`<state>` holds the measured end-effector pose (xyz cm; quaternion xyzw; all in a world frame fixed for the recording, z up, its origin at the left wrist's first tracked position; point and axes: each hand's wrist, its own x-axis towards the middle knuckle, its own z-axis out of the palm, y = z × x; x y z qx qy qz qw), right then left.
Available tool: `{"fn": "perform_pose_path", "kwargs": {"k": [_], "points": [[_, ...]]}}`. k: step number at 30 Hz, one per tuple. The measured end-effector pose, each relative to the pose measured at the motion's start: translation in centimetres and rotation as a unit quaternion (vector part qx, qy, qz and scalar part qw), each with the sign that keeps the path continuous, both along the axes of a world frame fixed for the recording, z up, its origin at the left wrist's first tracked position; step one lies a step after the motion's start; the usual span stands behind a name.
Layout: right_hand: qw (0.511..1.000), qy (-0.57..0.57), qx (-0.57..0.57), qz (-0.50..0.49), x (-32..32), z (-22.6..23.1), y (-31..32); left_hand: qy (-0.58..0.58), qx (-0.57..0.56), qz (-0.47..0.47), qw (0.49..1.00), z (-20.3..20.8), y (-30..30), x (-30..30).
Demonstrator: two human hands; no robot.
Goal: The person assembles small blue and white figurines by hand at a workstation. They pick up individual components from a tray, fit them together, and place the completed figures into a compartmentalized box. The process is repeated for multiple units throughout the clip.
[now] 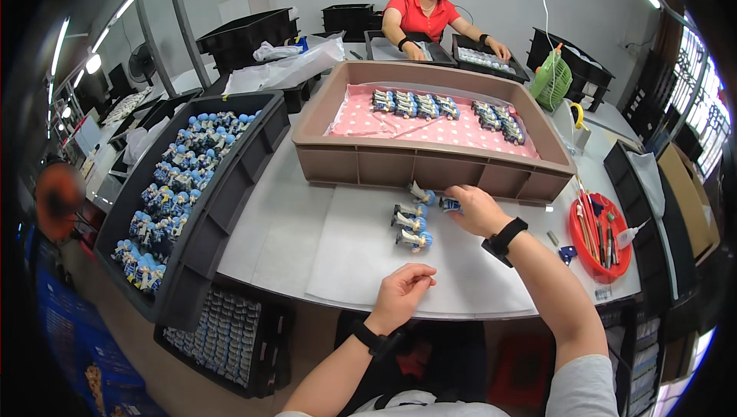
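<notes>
My right hand (477, 213) has its fingers closed round a small blue-haired figurine (450, 204), just in front of the brown bin (430, 165). Most of that figurine is hidden under the fingers. Left of it, several like figurines (412, 221) lie in a short column on the white sheet (361, 256). Nearer to me, my left hand (402, 291) hovers over the sheet's front part, fingers curled together; whether anything is in them is hidden. Inside the brown bin, rows of figurines (415, 105) rest on pink dotted cloth (384, 129).
A black crate (253, 148) heaped with blue-haired figurines stands at the left. On the right sits a red tray (623, 263) of brushes and tools, beside a small white bottle (628, 236). Across the table a co-worker in a red shirt (434, 14) handles black trays (491, 64).
</notes>
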<state>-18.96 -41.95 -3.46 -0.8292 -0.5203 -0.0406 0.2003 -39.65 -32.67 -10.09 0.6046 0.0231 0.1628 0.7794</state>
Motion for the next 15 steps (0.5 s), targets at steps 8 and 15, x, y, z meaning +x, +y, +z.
{"fn": "perform_pose_path", "kwargs": {"k": [8,15], "points": [[0.964,0.238,-0.013,-0.118,-4.5,2.7,-2.3,-0.006,-0.029,-0.006,1.000,-0.5,0.1,0.1],[0.667,0.682,0.297,-0.030,-11.5,0.0,-4.1,-0.033,-0.110,0.029,0.993,1.4,0.7,-0.2]]}}
